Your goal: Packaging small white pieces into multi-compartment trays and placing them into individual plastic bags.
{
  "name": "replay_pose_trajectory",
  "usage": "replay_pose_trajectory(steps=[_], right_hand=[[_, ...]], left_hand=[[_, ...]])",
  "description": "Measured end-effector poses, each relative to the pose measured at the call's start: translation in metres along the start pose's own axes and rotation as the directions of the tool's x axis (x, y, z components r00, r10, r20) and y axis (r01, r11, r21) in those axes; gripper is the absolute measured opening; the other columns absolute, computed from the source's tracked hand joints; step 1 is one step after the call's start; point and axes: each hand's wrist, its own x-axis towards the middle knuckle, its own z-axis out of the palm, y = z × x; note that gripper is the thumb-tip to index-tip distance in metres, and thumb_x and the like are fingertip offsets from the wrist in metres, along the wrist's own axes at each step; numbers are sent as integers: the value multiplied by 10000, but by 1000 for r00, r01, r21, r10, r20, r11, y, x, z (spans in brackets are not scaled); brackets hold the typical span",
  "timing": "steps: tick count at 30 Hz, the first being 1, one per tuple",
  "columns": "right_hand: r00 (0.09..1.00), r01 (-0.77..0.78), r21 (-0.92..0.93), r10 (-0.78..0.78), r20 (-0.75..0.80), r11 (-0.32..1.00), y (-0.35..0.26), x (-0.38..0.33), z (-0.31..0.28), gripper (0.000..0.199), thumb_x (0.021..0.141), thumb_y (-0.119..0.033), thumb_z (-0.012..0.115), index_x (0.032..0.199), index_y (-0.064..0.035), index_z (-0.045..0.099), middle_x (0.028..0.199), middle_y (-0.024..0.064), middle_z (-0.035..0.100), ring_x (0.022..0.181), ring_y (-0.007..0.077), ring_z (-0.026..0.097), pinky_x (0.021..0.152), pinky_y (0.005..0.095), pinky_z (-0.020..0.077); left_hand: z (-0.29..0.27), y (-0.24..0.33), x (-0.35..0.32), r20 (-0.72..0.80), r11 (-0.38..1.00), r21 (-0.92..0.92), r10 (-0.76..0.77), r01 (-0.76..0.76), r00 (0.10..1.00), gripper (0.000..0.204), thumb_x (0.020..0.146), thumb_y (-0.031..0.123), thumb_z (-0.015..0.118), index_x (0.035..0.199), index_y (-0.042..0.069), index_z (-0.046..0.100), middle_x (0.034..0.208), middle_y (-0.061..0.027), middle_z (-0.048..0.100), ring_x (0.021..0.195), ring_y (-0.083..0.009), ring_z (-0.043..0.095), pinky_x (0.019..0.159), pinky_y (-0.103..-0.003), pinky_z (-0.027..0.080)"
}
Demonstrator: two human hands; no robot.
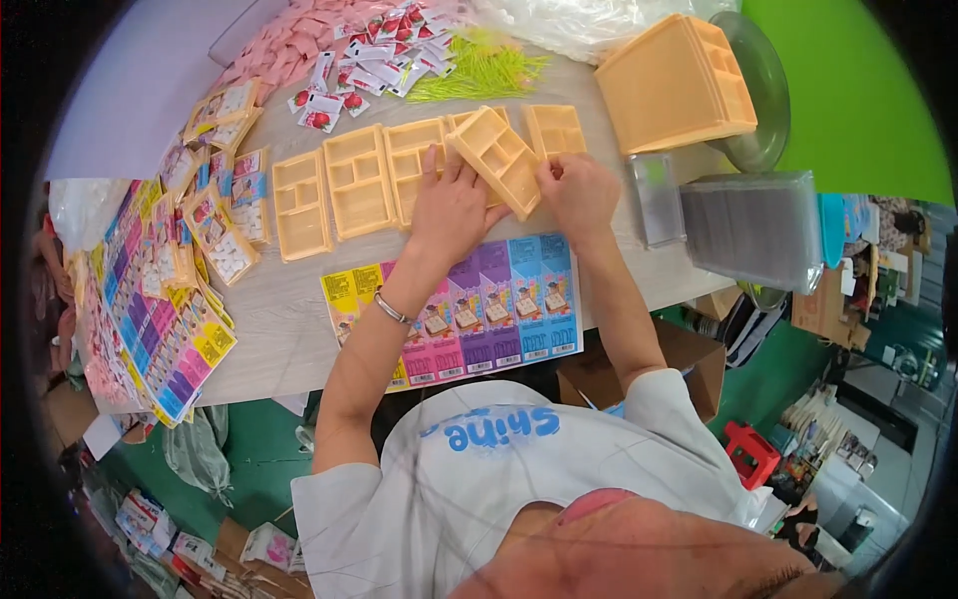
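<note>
A pale yellow compartment tray (496, 160) is tilted above a row of similar trays, between my two hands. My left hand (449, 208) grips its left and near side, the thumb by its near end and the fingers along its edge. With fingers curled into a pinch, my right hand (581, 198) holds its right edge; the fingertips are partly hidden. Left of it lie an end tray (301, 205), a second tray (359, 182) and a third tray (407, 165) beside my left fingers. Another tray (556, 132) lies just beyond my right hand.
A printed colour card sheet (499, 304) lies at the near edge. Filled packs (222, 235) and more sheets (165, 309) are at left. Strawberry sachets (384, 60), pink pieces (289, 45) and green sticks (479, 68) lie far back. Stacked trays (659, 85) and clear plastic covers (753, 230) stand right.
</note>
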Motion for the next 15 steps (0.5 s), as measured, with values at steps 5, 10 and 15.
replay_pose_trajectory(steps=[5, 10, 15], right_hand=[[990, 64, 123, -47, -132, 990, 0, 19, -40, 114, 805, -180, 775, 756, -81, 751, 708, 82, 695, 592, 226, 669, 559, 339, 515], [796, 202, 30, -146, -588, 979, 3, 48, -159, 45, 789, -104, 794, 824, -88, 771, 673, 26, 665, 573, 148, 621, 537, 258, 485], [926, 137, -308, -232, -298, 942, 60, 110, -187, 146, 836, -249, 753, 827, -104, 766, 725, 41, 699, 602, 195, 653, 577, 299, 504]], left_hand=[[-4, -5, -5, -79, 999, -46, 19, -23, 997, 727, 914, 585, 592, 1420, 65, 545, 1451, -136, 530, 1459, -336, 356, 1203, -594, 140], [-26, -5, 1, -167, 952, -303, -23, -30, 986, 682, 891, 569, 632, 1342, 58, 610, 1408, -142, 567, 1411, -352, 415, 1182, -613, 171], [-22, 16, 22, -220, 889, -369, -368, 272, 904, 573, 832, 616, 680, 962, 62, 747, 1122, -114, 681, 1221, -321, 530, 1069, -623, 286]])
